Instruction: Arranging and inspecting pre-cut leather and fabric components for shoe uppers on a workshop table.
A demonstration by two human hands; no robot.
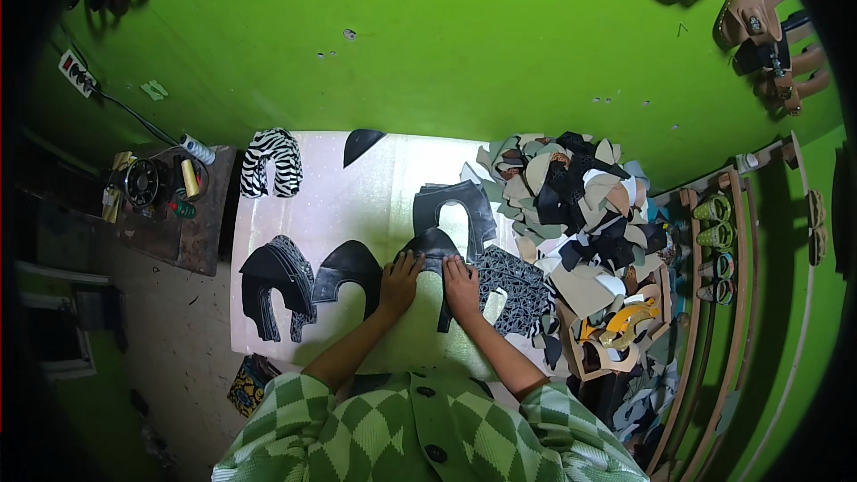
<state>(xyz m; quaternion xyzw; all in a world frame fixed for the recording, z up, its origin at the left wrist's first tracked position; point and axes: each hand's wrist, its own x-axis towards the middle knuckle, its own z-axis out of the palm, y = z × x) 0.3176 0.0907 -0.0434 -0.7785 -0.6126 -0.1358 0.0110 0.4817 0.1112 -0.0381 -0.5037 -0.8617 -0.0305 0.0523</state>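
Observation:
A black horseshoe-shaped shoe-upper piece (431, 241) lies on the white table in front of me. My left hand (401, 284) rests over its left side, fingers stretched out on the curved part. On its right side lies my right hand (461, 288), its fingers extended and pressing on the material. Both thumbs are hard to make out. To the left is another black curved piece (350, 261), and beyond it a stack of black and patterned upper pieces (272, 281). More black upper pieces (469, 201) lie just beyond my right hand. Patterned grey-black pieces (518, 290) sit to its right.
A heap of mixed scraps (571, 201) covers the table's right side. Zebra-striped pieces (272, 161) and a black offcut (361, 146) lie at the far edge. At left stands a small table (201, 241) with thread spools. A wooden rack (728, 330) with sandals is on the right.

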